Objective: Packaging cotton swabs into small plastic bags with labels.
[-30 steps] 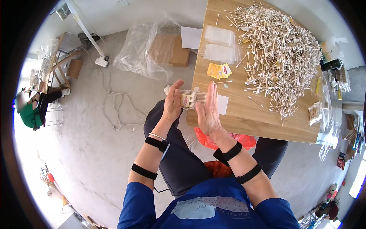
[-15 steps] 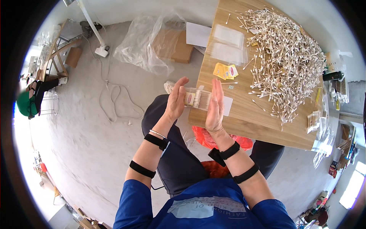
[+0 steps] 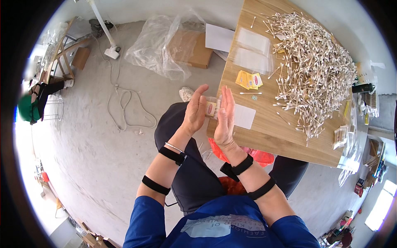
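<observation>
Between my flat palms, a small clear pack of cotton swabs [image 3: 212, 108] with a yellow and white label inside is pressed. My left hand [image 3: 194, 110] is on its left side, fingers stretched out together. Against the other side rests my right hand [image 3: 225, 120], its fingers straight and pointing away from me. Both hands are just off the near left corner of the wooden table [image 3: 264, 140]. Close by on the table lie a white card [image 3: 245, 116], a single cotton swab [image 3: 250, 93] and several yellow label cards [image 3: 248, 79].
A large heap of loose cotton swabs [image 3: 310, 70] covers the table's far right. Clear plastic bags [image 3: 252, 58] lie at its left edge, filled packs [image 3: 340, 136] at the right. A red plastic bag [image 3: 256, 156] hangs below. A cardboard box [image 3: 194, 49] is on the floor.
My hands have come closer together on the pack, with the right hand moving left. Fewer swabs now show between the palms. The view has shifted slightly.
</observation>
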### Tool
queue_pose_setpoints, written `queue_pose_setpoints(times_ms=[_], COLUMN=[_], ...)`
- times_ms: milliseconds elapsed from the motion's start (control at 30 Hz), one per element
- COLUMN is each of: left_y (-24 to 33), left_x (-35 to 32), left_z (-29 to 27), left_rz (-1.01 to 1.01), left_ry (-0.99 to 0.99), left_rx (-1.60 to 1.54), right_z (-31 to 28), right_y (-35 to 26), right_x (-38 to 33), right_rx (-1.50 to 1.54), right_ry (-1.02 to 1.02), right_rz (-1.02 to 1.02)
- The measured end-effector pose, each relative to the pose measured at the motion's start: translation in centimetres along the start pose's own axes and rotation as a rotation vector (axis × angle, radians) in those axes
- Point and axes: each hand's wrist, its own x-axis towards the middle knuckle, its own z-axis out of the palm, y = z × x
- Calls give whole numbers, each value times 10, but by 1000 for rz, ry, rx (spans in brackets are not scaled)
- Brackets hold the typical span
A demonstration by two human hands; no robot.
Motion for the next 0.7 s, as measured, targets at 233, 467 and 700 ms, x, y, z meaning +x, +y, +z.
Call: queue_pose_setpoints(times_ms=[233, 467, 700], left_y=[2, -3, 20], left_x=[0, -7, -46], left_z=[0, -33, 16], left_rz=[-39, -140, -664], left_ry=[-34, 475, 487], left_rx=[12, 296, -615], right_z=[9, 16, 10], right_y=[-4, -40, 1], right_x=[8, 13, 9], right_rx=[29, -127, -160], right_ry=[4, -34, -27], right_rz=[-26, 122, -87])
